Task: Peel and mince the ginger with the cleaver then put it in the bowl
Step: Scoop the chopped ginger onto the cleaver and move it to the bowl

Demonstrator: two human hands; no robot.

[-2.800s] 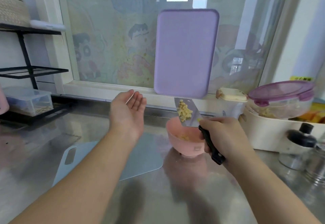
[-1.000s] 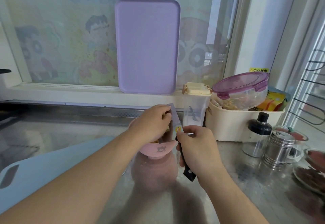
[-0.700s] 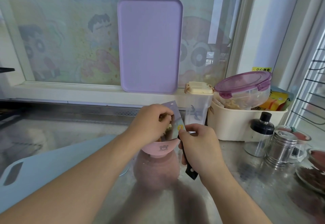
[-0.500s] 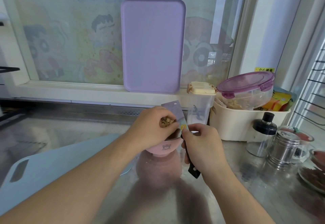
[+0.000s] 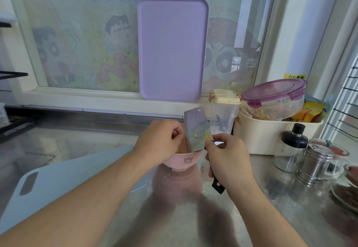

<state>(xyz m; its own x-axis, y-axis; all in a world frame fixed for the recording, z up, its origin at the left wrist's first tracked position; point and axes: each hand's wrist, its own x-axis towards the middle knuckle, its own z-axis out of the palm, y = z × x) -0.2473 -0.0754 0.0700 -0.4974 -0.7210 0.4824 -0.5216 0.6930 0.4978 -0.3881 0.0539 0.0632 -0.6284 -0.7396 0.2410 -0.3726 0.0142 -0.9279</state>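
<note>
Since half a second ago the cleaver blade has turned more upright and its near face is nearly bare; the heap of mince that sat on it is gone, leaving one pale fleck.

At nine o'clock of the bowl, a pale blue plastic cutting board with a slot handle (image 5: 64,184) lies flat on the shiny steel counter (image 5: 174,217). The left hand (image 5: 158,142) is curled, fingers pressed together against the left face of the blade, over the small pink bowl with a bear print (image 5: 184,162). A bit of yellowish minced ginger (image 5: 181,150) shows inside the bowl just under those fingers, and one piece clings to the blade. The steel cleaver with a black riveted handle (image 5: 196,132) stands over the bowl, tip toward twelve o'clock. The right hand (image 5: 228,159) is wrapped tight round the handle, thumb and forefinger up by the blade's heel.

At twelve o'clock, a lilac rectangular board (image 5: 172,50) leans on the window. Toward two o'clock stand a clear jug with a cream lid (image 5: 224,111), a cream tub (image 5: 271,136) holding a purple-lidded container (image 5: 275,97), and at three o'clock a black-capped glass bottle (image 5: 292,146) beside a steel shaker (image 5: 315,163).
</note>
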